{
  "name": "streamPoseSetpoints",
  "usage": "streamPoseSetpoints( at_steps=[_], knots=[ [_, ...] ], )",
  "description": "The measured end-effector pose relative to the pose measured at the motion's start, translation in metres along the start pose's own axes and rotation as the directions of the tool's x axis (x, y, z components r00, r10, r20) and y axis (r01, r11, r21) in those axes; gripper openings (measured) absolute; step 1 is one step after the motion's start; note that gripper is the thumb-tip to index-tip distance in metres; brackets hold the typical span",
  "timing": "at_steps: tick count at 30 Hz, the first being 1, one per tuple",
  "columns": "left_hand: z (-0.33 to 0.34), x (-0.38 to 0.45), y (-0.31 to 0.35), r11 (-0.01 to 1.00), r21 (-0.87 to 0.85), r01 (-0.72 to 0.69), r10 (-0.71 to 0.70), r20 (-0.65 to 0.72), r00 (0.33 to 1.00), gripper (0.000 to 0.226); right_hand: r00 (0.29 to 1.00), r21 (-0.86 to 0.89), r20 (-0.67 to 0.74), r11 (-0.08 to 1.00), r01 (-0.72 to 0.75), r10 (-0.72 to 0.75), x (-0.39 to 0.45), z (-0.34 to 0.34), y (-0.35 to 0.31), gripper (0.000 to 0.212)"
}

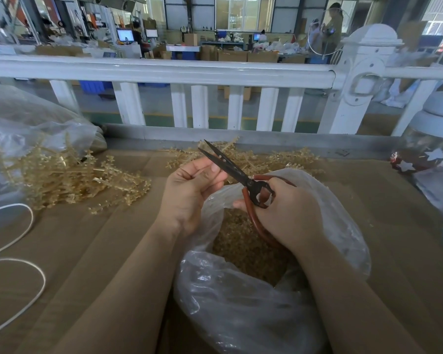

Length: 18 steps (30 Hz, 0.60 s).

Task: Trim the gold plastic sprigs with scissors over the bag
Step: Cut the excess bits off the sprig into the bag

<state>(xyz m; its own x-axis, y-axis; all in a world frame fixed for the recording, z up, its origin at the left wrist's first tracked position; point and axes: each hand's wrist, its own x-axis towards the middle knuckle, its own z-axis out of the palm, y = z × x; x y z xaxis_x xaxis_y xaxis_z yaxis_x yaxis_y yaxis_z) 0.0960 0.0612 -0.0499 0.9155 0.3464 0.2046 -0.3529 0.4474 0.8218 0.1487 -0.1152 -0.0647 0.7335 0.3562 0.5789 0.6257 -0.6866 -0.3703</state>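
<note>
My right hand point(289, 213) grips the red handles of dark-bladed scissors point(230, 167), whose blades are slightly apart and point up-left. My left hand point(192, 190) hovers just left of the blades with fingers curled; I cannot make out anything in it. Both hands hang over an open clear plastic bag point(241, 302) that holds gold trimmed bits point(243, 246). A pile of gold plastic sprigs point(69, 175) lies to the left on the brown cardboard-covered table point(113, 238). A second heap of gold sprigs point(279, 159) lies behind the scissors.
A large clear bag point(23, 129) lies at the far left. White cord loops point(18, 264) rest at the left edge. A white railing point(164, 72) runs behind the table. A glass jar with a white lid point(435, 139) and star ornaments stands at the right.
</note>
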Motion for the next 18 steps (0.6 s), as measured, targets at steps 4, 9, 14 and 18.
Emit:
streamPoseSetpoints(
  at_steps=[4, 9, 14, 18],
  knots=[
    [-0.0007, 0.0000, -0.0008, 0.999, 0.036, -0.025, 0.024, 0.019, 1.000, 0.019, 0.999, 0.044, -0.043, 0.999, 0.026, -0.025, -0.0015, -0.0001, -0.0021, 0.085],
    [0.0013, -0.0003, -0.0043, 0.987, 0.152, -0.058, 0.048, 0.067, 0.997, 0.017, 1.000, 0.017, -0.021, 1.000, 0.004, -0.004, -0.0009, -0.0016, -0.0021, 0.076],
    [0.0019, -0.0005, -0.0031, 0.985, 0.154, -0.080, 0.067, 0.088, 0.994, 0.014, 0.999, 0.039, -0.027, 0.999, 0.019, -0.018, -0.0015, -0.0025, -0.0016, 0.070],
    [0.0041, -0.0017, -0.0023, 0.978, 0.177, -0.115, 0.098, 0.101, 0.990, 0.004, 0.999, 0.062, -0.017, 0.998, 0.029, -0.028, -0.0007, -0.0029, -0.0022, 0.068]
  ],
)
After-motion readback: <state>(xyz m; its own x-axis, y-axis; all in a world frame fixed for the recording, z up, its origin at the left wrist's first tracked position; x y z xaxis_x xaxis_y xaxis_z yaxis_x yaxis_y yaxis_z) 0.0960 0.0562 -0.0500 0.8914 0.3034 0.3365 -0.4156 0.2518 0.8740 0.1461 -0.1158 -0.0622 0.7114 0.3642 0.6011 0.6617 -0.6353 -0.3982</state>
